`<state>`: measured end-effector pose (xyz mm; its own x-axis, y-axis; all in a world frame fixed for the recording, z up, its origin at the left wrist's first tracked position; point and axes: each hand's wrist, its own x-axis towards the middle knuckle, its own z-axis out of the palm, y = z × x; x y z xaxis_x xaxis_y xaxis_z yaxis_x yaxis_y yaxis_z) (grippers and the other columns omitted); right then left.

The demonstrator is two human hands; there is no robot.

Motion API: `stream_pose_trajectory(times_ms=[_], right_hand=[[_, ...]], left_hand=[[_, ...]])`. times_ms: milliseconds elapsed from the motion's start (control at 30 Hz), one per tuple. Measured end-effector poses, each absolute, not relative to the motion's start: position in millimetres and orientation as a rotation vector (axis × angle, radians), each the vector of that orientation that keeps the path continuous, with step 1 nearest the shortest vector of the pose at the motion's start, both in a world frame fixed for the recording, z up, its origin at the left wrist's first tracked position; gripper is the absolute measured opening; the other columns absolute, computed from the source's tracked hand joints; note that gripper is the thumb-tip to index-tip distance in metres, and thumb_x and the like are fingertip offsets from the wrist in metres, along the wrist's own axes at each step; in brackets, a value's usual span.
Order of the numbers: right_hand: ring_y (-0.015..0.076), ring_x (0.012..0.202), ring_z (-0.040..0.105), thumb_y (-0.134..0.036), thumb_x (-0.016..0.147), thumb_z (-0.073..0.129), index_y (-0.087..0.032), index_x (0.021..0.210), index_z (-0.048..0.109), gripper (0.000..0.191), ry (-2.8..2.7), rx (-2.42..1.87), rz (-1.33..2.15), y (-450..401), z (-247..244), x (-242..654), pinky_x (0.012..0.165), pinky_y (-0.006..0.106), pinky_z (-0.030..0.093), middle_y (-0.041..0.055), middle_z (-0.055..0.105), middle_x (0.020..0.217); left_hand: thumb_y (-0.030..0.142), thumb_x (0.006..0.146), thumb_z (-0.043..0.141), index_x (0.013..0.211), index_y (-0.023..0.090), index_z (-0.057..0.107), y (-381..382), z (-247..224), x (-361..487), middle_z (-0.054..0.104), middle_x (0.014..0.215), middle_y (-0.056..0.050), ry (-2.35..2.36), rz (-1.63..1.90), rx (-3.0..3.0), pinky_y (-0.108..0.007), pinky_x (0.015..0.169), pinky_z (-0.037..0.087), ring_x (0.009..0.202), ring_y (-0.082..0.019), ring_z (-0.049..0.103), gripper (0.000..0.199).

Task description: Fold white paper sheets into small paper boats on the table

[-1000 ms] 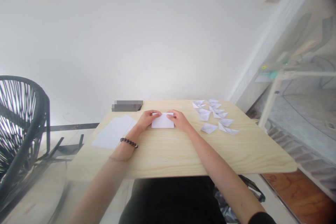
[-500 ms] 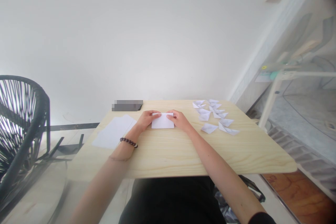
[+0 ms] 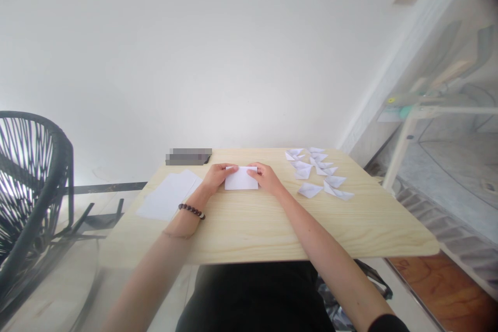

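Observation:
A small white rectangle of folded paper [image 3: 241, 180] is held between my two hands over the middle of the table. My left hand [image 3: 216, 176] grips its left upper corner, thumb on the front face and fingers behind. At the right upper corner, my right hand [image 3: 265, 176] pinches it the same way. The fingers behind the paper are partly hidden. Loose white sheets [image 3: 165, 194] lie flat beside my left forearm. To the right of my right hand sit several folded paper boats [image 3: 310, 190], loosely grouped.
The pale wooden table [image 3: 249, 233] ends at a white wall. A dark, pixelated flat object [image 3: 189, 157] lies at its back left edge. A black woven chair [image 3: 58, 150] stands at the left, and a white metal frame [image 3: 404, 145] at the right.

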<state>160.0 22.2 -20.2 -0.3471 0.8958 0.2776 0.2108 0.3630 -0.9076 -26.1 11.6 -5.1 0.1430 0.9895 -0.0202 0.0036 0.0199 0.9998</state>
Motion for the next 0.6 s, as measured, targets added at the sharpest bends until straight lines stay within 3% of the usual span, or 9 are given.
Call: stream_pose_trajectory(times_ms=[167, 367, 600], right_hand=[[0.0112, 0.055, 0.051, -0.037, 0.070, 0.051, -0.015, 0.092, 0.059, 0.032, -1.785, -1.048, 0.950, 20, -17, 160, 0.050, 0.021, 0.038, 0.0015, 0.060, 0.066], [0.0131, 0.067, 0.055, -0.034, 0.069, 0.051, -0.016, 0.077, 0.063, 0.023, -1.793, -1.031, 0.900, 17, -14, 157, 0.059, 0.022, 0.040, 0.0021, 0.063, 0.073], [0.0113, 0.060, 0.054, -0.030, 0.066, 0.053, -0.016, 0.070, 0.063, 0.018, -1.851, -1.098, 0.907, 19, -17, 157, 0.056, 0.020, 0.039, 0.0005, 0.063, 0.065]], left_hand=[[0.040, 0.058, 0.066, 0.083, 0.011, 0.065, 10, -4, -26, 0.065, 0.073, -0.008, 1.159, 1.076, 1.288, -0.026, 0.055, 0.041, 0.062, -0.016, 0.056, 0.038], [0.040, 0.058, 0.064, 0.081, 0.013, 0.066, 4, 0, -20, 0.065, 0.071, -0.006, 1.276, 0.972, 1.375, -0.023, 0.049, 0.039, 0.059, -0.016, 0.056, 0.035], [0.044, 0.060, 0.060, 0.082, 0.014, 0.066, -1, 2, -16, 0.063, 0.064, -0.003, 1.405, 0.848, 1.570, -0.019, 0.040, 0.033, 0.053, -0.013, 0.053, 0.037]])
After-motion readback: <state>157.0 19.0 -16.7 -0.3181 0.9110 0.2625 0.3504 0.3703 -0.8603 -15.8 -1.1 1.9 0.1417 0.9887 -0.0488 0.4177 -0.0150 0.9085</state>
